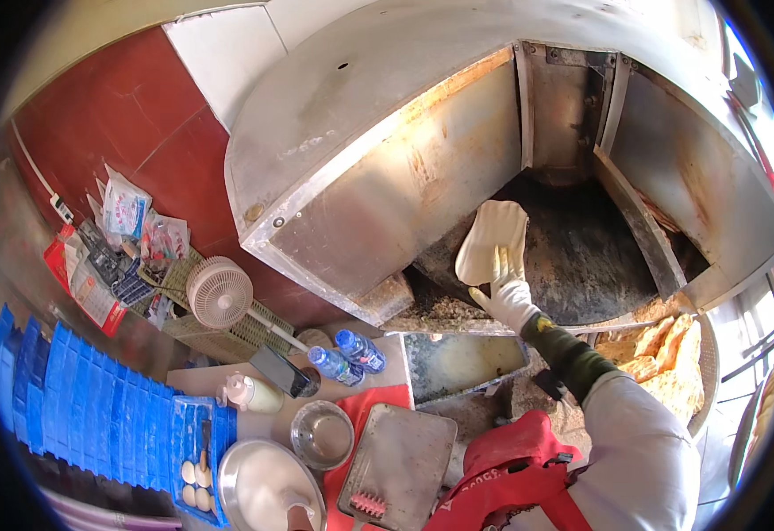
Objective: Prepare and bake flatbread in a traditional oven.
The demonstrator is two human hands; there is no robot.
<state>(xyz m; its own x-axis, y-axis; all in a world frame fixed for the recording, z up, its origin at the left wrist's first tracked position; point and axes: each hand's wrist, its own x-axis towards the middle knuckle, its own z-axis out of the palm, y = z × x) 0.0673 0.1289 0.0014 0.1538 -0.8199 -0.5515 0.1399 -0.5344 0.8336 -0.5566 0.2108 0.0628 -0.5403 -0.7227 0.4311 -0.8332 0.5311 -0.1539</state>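
Note:
My right hand [509, 299], in a pale glove, reaches over a dark round griddle [579, 252]. Its fingers lie flat over the near end of a long, flat sheet of dough [490, 232], with the thumb apart. Whether the dough fully rests on the griddle, I cannot tell. At the bottom edge, my left hand [298, 502] is over or in a wide metal bowl [231, 458] with pale contents; its fingers are too unclear to read. Beside that bowl, a worn metal tray [403, 438] carries a pink spiked tool [368, 504].
Metal panels [420, 179] enclose the griddle. Baked flatbreads [672, 365] fill a basket at right. Left are stacked blue crates [108, 405], dough balls [188, 472], a small metal bowl [322, 435], water bottles [360, 350], a squeeze bottle [257, 393] and a fan [219, 292].

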